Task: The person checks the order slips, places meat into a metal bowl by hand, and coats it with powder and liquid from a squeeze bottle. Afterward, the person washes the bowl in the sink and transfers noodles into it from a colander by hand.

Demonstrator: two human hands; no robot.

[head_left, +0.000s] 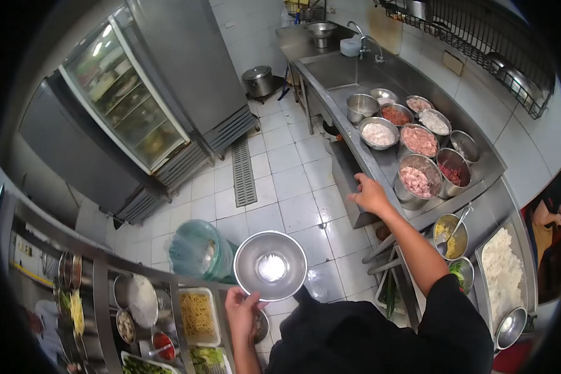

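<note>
My left hand [244, 304] grips the near rim of a shiny steel mixing bowl [249, 274], which is held level with nothing in it. Out to the right, my right hand [369, 196] reaches forward with its fingers apart and nothing in them. It is beside the front edge of the steel sink counter [369, 156], left of a steel pot [411, 202] of pale pink meat chunks [414, 181]. Behind that pot stand several steel containers, among them minced meat [419, 140], a white food in a bowl [379, 134] and dark red meat [453, 174].
A green-lined bin [224, 268] stands left of the bowl. Lower left, a shelf holds a tray of noodles [197, 315]. A tray of white rice [503, 268] lies at the right. Tall fridges [187, 68] line the left, and a lidded pot [257, 81] stands at the back.
</note>
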